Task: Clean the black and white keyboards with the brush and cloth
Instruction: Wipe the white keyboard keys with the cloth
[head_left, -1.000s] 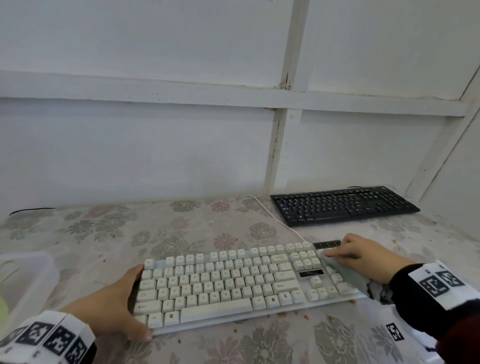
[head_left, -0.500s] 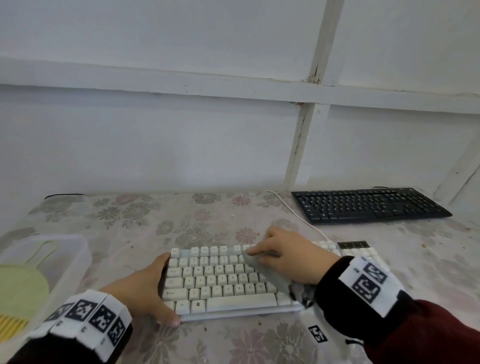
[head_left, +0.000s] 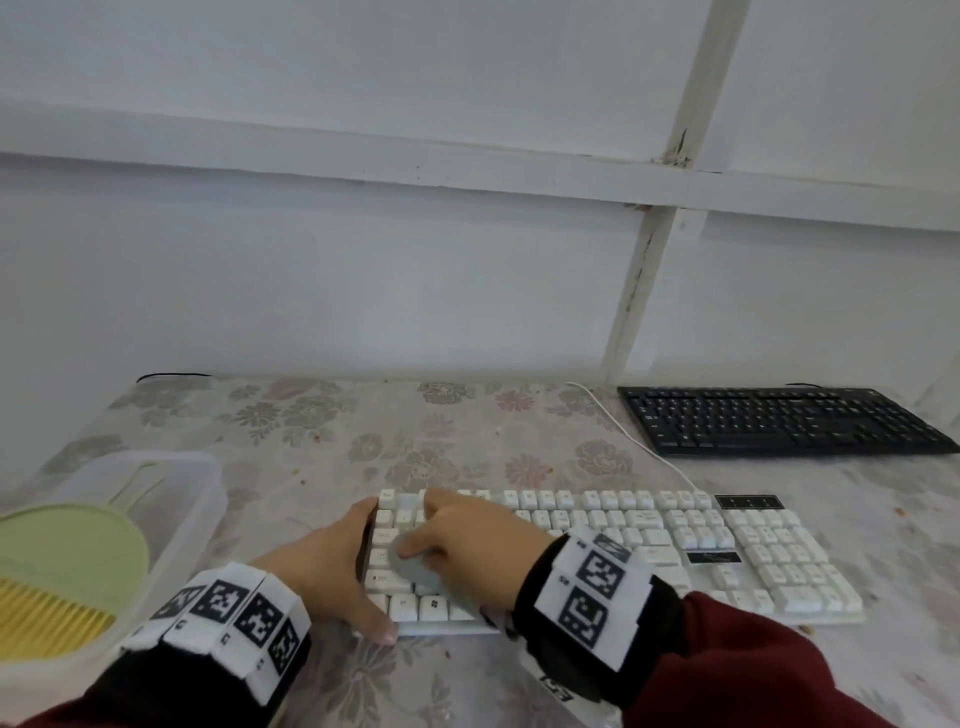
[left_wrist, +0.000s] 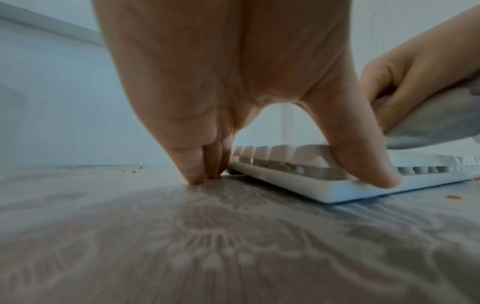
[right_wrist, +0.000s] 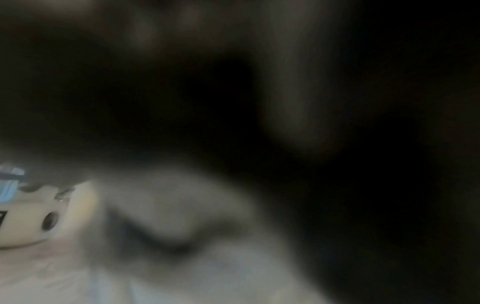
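The white keyboard (head_left: 649, 545) lies across the near middle of the flowered table. My left hand (head_left: 337, 566) braces its left end: straight fingers (left_wrist: 194, 172) stand on the table beside it and the thumb (left_wrist: 374, 174) presses on the front edge. My right hand (head_left: 467, 535) grips a grey cloth (head_left: 415, 566) and presses it onto the keys at the left end of the board. The black keyboard (head_left: 779, 421) lies at the back right, untouched. A green brush (head_left: 67, 556) with yellow bristles lies in the tub at the left. The right wrist view is dark and blurred.
A clear plastic tub (head_left: 202, 499) stands at the left edge, close to my left wrist. The white keyboard's cable (head_left: 623, 431) runs to the back wall past the black keyboard. Orange crumbs (left_wrist: 130, 171) are scattered on the tablecloth (head_left: 441, 431).
My right hand has slid the cloth from the right end of the white keyboard across to its left end. My left hand has stayed at the left end. My head has turned left.
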